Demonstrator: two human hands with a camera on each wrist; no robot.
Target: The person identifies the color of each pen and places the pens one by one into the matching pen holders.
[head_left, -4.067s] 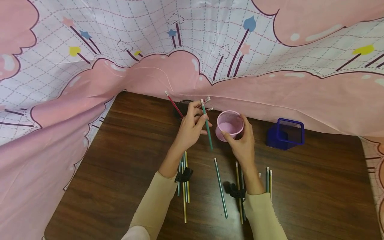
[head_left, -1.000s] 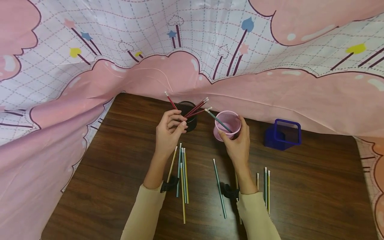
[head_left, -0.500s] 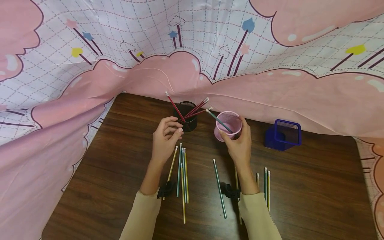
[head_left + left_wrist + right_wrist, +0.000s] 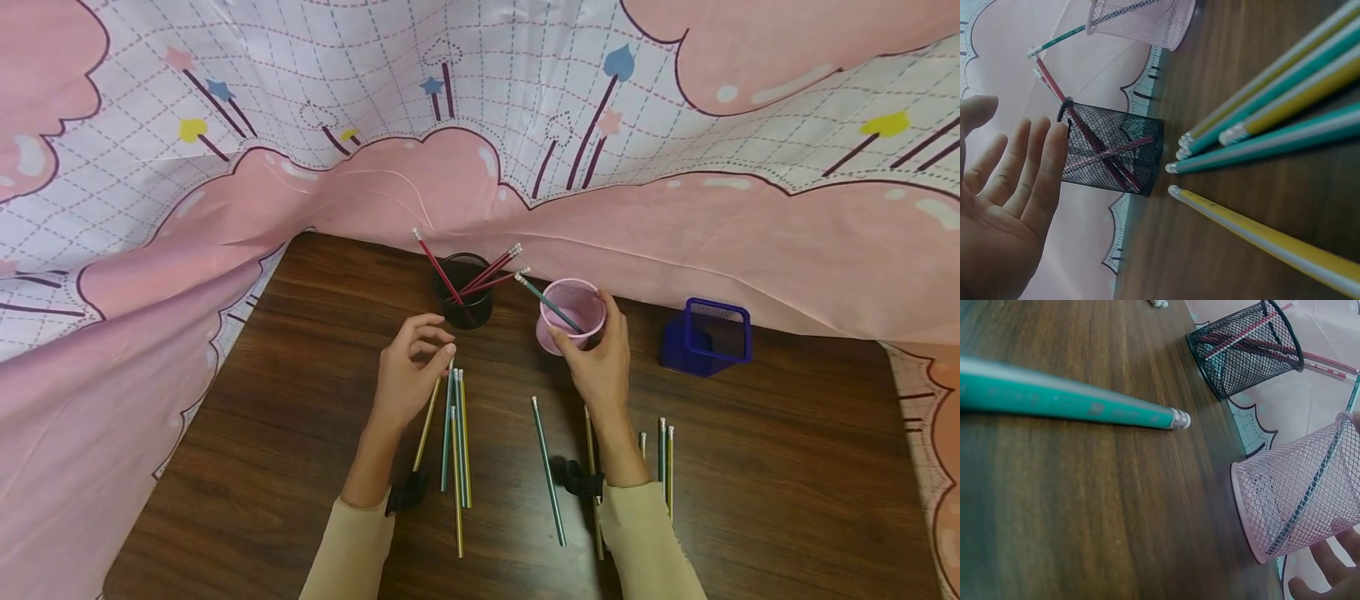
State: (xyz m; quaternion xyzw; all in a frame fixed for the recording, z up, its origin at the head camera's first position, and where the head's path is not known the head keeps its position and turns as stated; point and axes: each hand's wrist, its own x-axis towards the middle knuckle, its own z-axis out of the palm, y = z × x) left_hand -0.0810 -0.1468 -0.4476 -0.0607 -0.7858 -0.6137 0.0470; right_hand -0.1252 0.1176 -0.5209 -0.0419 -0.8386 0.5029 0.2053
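My right hand (image 4: 602, 358) grips the rim of a pink mesh pencil cup (image 4: 1291, 487), thumb on the near side and fingers on the far side. One teal pencil (image 4: 549, 303) leans inside it, eraser end up and to the left. My left hand (image 4: 408, 371) holds nothing; its fingers are loosely bent, just above the eraser ends of several yellow and teal pencils (image 4: 1260, 237) lying on the table. Behind that hand stands a black mesh pencil cup (image 4: 1141, 144) with several red pencils (image 4: 438, 268) in it.
A blue square mesh holder (image 4: 693, 346) stands at the right rear. A single teal pencil (image 4: 549, 475) lies mid-table, and several more pencils (image 4: 662, 450) lie around my right forearm, partly hidden. A patterned pink and white cloth (image 4: 360, 196) hangs behind the wooden table (image 4: 795, 450).
The teal pencil, earlier in my left hand, now leans in the pink cup. My left hand has drawn back from the black cup toward the left pencils. My right hand stays on the cup.
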